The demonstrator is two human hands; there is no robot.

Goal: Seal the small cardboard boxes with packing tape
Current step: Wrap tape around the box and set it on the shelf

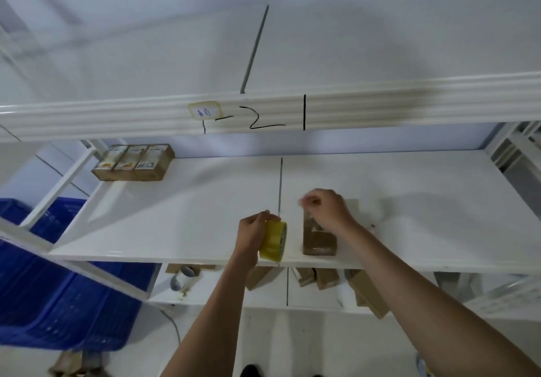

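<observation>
A small brown cardboard box (319,240) lies on the white shelf (181,215) near its front edge. My left hand (251,233) grips a yellow roll of packing tape (273,242) just left of the box, held on edge above the shelf. My right hand (325,209) hovers over the far end of the box with fingers pinched together, blurred; a strip of tape between roll and fingers is too faint to confirm. A flat pale piece (352,205) lies behind the right hand.
Three labelled cardboard boxes (133,161) stand side by side at the shelf's back left. A lower shelf holds several brown boxes (325,278) and a tape roll (181,278). Blue plastic crates (58,289) are stacked at the left. A white beam (380,107) crosses overhead.
</observation>
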